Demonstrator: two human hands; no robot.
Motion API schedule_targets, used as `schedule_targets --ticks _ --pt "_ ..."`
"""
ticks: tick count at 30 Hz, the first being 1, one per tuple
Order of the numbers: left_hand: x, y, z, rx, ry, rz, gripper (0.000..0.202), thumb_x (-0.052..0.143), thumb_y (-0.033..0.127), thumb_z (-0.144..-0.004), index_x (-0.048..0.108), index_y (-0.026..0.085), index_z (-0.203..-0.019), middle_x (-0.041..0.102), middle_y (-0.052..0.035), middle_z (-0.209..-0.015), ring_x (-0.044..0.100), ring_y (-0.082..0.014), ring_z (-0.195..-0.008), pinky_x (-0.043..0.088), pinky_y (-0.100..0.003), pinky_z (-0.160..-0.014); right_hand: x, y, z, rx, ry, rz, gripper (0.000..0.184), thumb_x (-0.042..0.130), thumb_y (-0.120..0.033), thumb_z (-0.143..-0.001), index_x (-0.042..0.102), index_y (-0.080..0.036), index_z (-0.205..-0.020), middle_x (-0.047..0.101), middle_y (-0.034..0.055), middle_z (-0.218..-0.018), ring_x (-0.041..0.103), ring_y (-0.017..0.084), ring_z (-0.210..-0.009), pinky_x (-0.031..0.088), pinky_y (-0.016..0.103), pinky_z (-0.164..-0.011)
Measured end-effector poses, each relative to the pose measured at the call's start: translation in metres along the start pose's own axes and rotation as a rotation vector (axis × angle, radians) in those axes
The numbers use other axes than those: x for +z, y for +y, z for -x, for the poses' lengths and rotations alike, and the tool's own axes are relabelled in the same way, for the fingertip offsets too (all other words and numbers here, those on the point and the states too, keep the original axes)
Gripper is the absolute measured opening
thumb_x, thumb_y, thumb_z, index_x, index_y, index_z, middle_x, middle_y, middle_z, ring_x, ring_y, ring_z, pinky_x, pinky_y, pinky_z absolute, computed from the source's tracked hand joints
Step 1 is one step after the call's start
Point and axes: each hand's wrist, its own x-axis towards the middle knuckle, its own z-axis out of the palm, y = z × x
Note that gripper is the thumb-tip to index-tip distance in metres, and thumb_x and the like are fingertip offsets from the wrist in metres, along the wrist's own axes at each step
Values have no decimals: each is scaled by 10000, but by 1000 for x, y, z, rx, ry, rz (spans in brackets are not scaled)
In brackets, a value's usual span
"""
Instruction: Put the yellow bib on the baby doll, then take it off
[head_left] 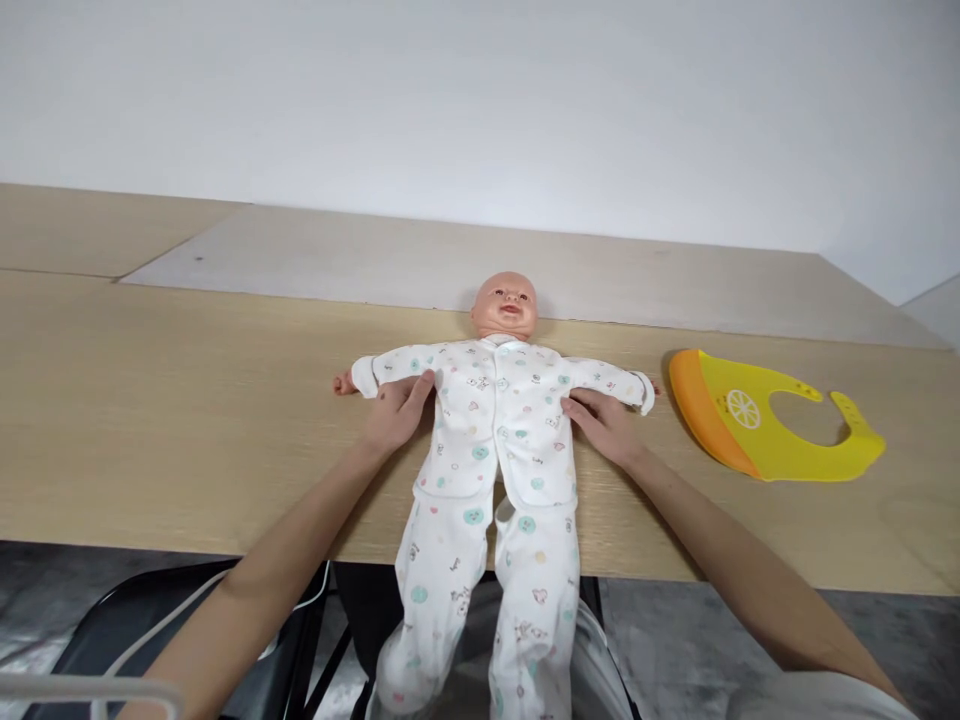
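Observation:
A baby doll (499, 430) in a white printed jacket and trousers lies face up, its arms stretched out to both sides and its legs hanging past the table's front edge. My left hand (397, 410) grips the doll's side under the arm at the left, thumb against the jacket. Under the other arm, my right hand (606, 425) holds the opposite side, its fingertips partly hidden by the sleeve and body. A yellow bib (795, 450) with an orange pocket and a citrus-slice print lies flat to the right of the doll.
The wooden table (187, 430) runs across the view, with a pale board (360, 255) along its back, against a white wall (480, 110). Below the front edge are a black chair (142, 630) at the left and a white cable (165, 625).

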Motion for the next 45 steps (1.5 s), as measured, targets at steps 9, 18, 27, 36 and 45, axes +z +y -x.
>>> schedule_targets --ticks 9,18,27,36,45 --pt "17 25 15 -186 -193 676 369 724 461 -699 592 195 -918 666 -38 -924 618 -219 -890 489 -304 -767 22 -13 -10 207 65 -357 439 465 -604 -868 624 -201 -935 661 63 -1094 583 235 -1071 433 366 -991" --pt "20 27 13 -229 -250 891 588 828 332 -615 574 185 -1125 654 -107 -1205 619 -292 -1109 541 -360 -864 10 -19 -11 362 37 -652 330 636 -509 -779 643 -181 -817 695 33 -919 626 182 -901 526 311 -841" --pt "23 24 13 -187 -229 852 572 825 356 -605 539 181 -1068 660 -99 -1181 630 -286 -1089 553 -361 -840 -52 -23 -82 272 160 -165 347 642 -473 -793 687 -129 -789 688 90 -811 613 159 -730 496 269 -676" --pt "22 26 20 -181 -196 637 567 709 408 -704 544 206 -1207 613 -79 -1295 560 -299 -1216 524 -360 -937 -6 -5 -165 574 -162 -852 644 396 -707 -863 574 -134 -1094 667 142 -1014 667 238 -879 566 364 -776" --pt "27 46 27 -130 -188 626 732 733 404 -694 433 282 -1350 575 -39 -1347 538 -275 -1257 528 -341 -950 17 -17 -153 443 -307 -1034 768 383 -786 -817 519 -170 -1254 644 142 -1146 629 267 -1072 539 439 -917"
